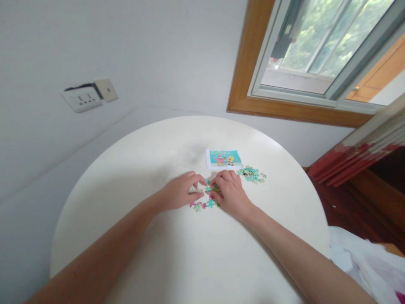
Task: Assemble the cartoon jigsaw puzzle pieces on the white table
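On a round white table [158,236] my two hands meet over a small cluster of jigsaw pieces [204,204]. My left hand [179,192] pinches a pale puzzle piece between thumb and fingers. Curled over the joined pieces, my right hand [230,192] presses its fingertips down on them. Just beyond my hands lies a small reference picture card [224,158] with cartoon figures on a teal ground. To its right sits a loose pile of teal puzzle pieces [252,174].
A white wall with a socket plate [82,99] stands behind the table on the left. A wood-framed window [284,107] is at the upper right. White cloth [363,261] and a red-and-wood floor area lie to the right of the table.
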Available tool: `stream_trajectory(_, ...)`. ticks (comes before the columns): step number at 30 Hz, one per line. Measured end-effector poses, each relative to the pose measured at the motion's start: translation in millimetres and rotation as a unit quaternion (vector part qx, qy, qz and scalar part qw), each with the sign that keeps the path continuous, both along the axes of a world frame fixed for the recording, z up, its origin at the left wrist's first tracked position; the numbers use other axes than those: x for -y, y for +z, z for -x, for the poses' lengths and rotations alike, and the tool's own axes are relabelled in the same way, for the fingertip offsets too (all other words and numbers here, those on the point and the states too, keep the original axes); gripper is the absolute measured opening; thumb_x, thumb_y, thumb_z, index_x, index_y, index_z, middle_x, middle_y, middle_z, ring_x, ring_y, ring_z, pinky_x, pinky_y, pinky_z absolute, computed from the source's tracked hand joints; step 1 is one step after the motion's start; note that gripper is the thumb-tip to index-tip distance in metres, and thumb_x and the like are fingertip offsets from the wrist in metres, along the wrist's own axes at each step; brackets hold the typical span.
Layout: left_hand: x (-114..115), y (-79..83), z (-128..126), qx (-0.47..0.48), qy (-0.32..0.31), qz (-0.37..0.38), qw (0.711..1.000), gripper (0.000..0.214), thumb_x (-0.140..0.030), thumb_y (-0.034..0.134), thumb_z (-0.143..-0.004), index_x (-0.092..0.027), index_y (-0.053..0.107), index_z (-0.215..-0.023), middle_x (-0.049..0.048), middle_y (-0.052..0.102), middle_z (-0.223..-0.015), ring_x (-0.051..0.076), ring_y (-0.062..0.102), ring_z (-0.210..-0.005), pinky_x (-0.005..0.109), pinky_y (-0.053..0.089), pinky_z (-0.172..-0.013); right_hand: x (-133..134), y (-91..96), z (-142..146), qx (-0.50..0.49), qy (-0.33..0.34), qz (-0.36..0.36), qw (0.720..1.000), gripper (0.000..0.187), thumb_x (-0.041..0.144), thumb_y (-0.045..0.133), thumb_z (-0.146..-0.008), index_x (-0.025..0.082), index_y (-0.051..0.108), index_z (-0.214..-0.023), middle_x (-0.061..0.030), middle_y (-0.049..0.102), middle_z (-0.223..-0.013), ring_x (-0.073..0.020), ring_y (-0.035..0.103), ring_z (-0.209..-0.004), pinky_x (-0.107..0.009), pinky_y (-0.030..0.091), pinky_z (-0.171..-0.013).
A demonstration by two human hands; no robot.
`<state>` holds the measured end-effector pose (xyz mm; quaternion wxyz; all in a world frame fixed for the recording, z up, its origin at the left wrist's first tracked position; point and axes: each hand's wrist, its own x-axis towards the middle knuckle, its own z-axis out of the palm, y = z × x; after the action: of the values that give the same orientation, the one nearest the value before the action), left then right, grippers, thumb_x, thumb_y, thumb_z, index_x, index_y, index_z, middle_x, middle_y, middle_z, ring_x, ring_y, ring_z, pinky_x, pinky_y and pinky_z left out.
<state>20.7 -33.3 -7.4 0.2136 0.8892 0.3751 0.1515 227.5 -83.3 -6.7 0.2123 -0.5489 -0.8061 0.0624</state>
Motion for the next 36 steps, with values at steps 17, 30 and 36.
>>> stream_trajectory(17,1.7,-0.3,-3.9,-0.006,0.009,-0.012,1.000,0.025,-0.033,0.055,-0.083,-0.023,0.060,-0.105,0.0000,0.056,-0.089,0.015,0.056,-0.076,0.024,0.041,-0.069,-5.2,-0.2,-0.1,-0.066,0.011,0.037,0.997,0.016,0.020,0.069,-0.078,0.019,0.068,-0.094,-0.0068,0.056,-0.099,-0.0225,0.046,-0.098,-0.036,0.038,-0.087)
stream_trajectory(30,1.4,-0.2,-5.6,0.014,-0.003,-0.007,1.000,0.013,-0.021,0.055,-0.080,-0.021,0.057,-0.094,-0.0010,0.055,-0.088,0.013,0.053,-0.071,0.023,0.039,-0.065,-5.0,-1.3,-3.5,-0.078,0.031,0.033,0.996,0.018,0.022,0.070,-0.077,0.022,0.068,-0.096,-0.0053,0.057,-0.101,-0.0220,0.046,-0.099,-0.036,0.035,-0.087)
stream_trajectory(36,1.5,1.1,-5.6,0.005,-0.011,-0.007,1.000,0.009,-0.022,0.054,-0.082,-0.021,0.057,-0.091,-0.0014,0.055,-0.087,0.013,0.052,-0.070,0.023,0.038,-0.065,-2.2,1.3,2.5,-0.105,0.031,0.021,0.994,0.011,0.019,0.068,-0.076,0.023,0.072,-0.086,-0.0031,0.059,-0.096,-0.0204,0.047,-0.095,-0.035,0.035,-0.085)
